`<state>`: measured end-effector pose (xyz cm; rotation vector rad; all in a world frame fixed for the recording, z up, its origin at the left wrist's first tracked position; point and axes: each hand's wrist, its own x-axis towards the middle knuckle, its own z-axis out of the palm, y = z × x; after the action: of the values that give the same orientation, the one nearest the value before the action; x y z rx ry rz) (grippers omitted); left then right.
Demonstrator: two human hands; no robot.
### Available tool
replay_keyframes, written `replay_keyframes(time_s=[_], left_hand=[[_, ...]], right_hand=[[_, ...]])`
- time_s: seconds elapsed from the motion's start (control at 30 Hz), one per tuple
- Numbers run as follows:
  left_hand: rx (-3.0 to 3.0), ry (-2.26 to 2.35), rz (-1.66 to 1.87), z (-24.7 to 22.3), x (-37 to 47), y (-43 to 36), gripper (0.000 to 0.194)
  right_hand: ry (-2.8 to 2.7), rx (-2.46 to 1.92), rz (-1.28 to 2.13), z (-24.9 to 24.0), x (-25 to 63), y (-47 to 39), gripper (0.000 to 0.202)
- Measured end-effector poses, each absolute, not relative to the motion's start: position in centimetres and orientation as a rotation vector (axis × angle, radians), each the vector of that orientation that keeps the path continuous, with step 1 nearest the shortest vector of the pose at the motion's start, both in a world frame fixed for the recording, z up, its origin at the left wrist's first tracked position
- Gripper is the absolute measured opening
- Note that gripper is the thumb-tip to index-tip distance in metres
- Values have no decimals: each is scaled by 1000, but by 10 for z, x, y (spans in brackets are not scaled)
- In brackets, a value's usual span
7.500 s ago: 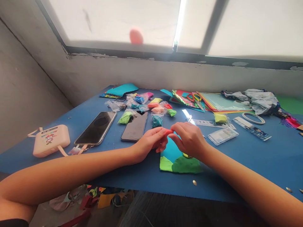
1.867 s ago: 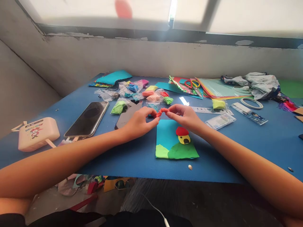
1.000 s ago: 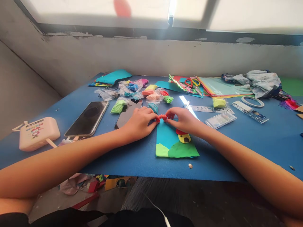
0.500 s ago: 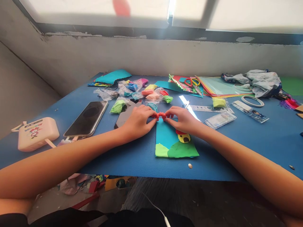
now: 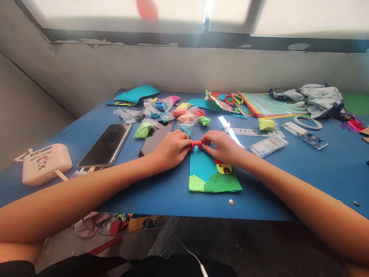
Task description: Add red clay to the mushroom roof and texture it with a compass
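Two hands meet in the head view over the far edge of a blue card, which lies on the blue bench. Between them is a short, lumpy red strip, apparently soft clay. The left hand pinches its left end between thumb and fingers; the right hand pinches the other end the same way. Whether the strip touches the card or is held just above it, I cannot tell.

Several pieces are already on the card. A light green piece fills its near left corner, and a dark green piece covers the near right part, meeting it at the side. At the dark green piece's upper edge sits a yellow piece with dark spots, topped by a red piece partly hidden behind the right hand. Those parts look settled. The red strip appears unfinished: it is in the fingers, not laid down, and plain blue shows across much of the card beyond the greens.

Near the left hand lie a dark phone and a bag of teal clay; a bag of green clay rests beside the phone. Scissors lie farther back, untouched.
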<state>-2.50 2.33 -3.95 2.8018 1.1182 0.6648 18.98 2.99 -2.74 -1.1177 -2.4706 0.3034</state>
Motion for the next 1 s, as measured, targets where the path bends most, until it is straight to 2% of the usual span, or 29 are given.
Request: replay_keyframes(time_s=[0.33,0.5,1.0], left_hand=[[2834,1125,681,-38,-23,22,25],[2852,1158,657,-37,-22,19,26],[2785,1300,643,-36,-21,18,26]], right_hand=[[-2485,-1105,255,-30,190,31,8],[-2494,-1073,316,-28,190,30,18],[-2504,-1031,321,-28,192,33,12]])
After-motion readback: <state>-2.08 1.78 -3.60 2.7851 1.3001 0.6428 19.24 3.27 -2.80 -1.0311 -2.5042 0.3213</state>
